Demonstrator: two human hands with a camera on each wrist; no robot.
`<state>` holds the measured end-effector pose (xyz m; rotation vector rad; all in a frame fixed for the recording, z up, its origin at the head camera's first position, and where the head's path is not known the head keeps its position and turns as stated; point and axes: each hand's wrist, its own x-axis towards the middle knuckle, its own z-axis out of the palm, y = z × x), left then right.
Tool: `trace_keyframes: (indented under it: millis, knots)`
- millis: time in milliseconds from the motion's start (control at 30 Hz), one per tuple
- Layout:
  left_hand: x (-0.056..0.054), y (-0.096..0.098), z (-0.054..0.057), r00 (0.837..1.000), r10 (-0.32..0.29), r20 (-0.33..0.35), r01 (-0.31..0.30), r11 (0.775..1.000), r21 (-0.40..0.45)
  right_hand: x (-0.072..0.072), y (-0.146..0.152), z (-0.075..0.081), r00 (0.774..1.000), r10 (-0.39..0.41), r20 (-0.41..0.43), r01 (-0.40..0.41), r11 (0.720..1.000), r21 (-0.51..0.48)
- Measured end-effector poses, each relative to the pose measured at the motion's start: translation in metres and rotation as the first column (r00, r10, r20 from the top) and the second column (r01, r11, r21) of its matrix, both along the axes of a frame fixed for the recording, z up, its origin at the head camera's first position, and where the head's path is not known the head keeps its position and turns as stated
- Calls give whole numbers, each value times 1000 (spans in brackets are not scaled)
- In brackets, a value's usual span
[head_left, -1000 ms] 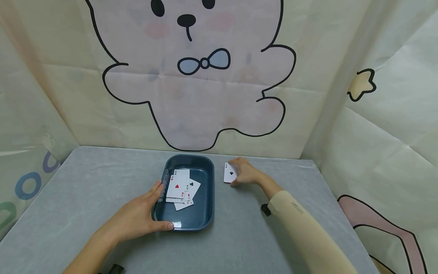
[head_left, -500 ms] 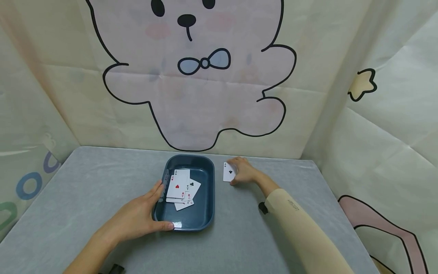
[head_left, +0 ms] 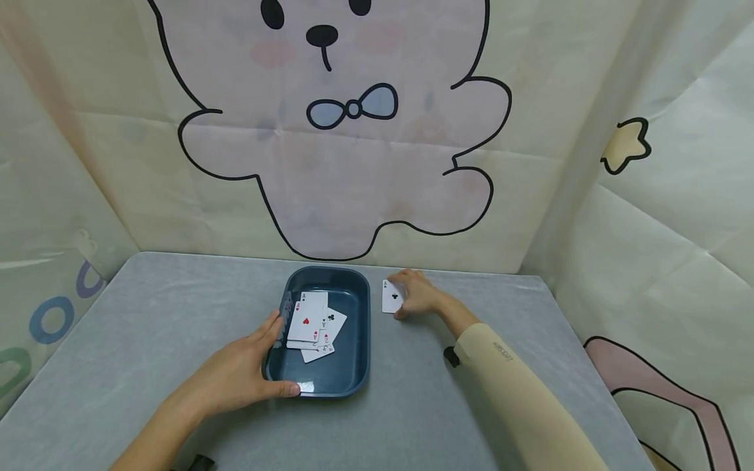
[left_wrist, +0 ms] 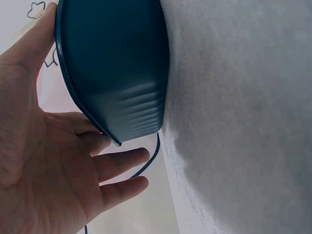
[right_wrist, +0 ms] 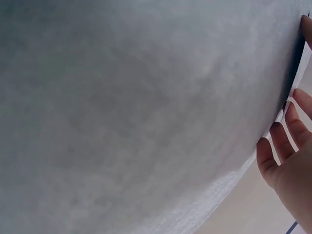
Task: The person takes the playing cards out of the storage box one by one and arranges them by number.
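Observation:
A dark blue tray (head_left: 355,366) stands on the table with several playing cards (head_left: 321,317) overlapping inside, an ace of hearts near the top. My left hand (head_left: 241,373) rests on the tray's left side and near corner, thumb at the front rim, fingers along the left edge. The left wrist view shows its spread fingers (left_wrist: 119,165) at the rim, two of them free of it. To the right of the tray, my right hand (head_left: 421,296) holds an ace of clubs (head_left: 390,297) between thumb and fingers. In the right wrist view the fingertips lie right at the table surface; the card is mostly hidden there.
Grey cloth (head_left: 400,418) covers the table. A cream curtain (head_left: 542,131) with a cartoon bear rises behind the far table edge, and more printed curtain hangs at both sides. The tray stands close to that far edge.
My right hand and the ace of clubs have shifted slightly left, closer to the tray. The left hand and the tray stay in place.

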<state>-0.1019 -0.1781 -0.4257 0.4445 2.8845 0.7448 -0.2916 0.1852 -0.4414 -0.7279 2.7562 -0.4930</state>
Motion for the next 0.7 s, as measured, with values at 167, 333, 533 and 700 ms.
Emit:
trace_keyframes:
  millis: [167, 333, 533, 700]
  knots:
    - [1, 1, 0, 1000, 6, 4, -6, 1000, -1, 0, 0, 2, 1000, 6, 15, -5, 1000, -11]
    - [1, 1, 1, 1000, 1, -3, -1, 1000, 2, 1, 3, 17, 999, -12, 37, 15, 997, -81]
    - [1, 1, 2, 1000, -5, -6, 5, 1000, 0, 8, 1, 47, 998, -57, 40, 65, 969, -238]
    - [1, 0, 2, 1000, -5, -8, 5, 1000, -2, 15, -10, 61, 999, -32, -3, 30, 953, -303]
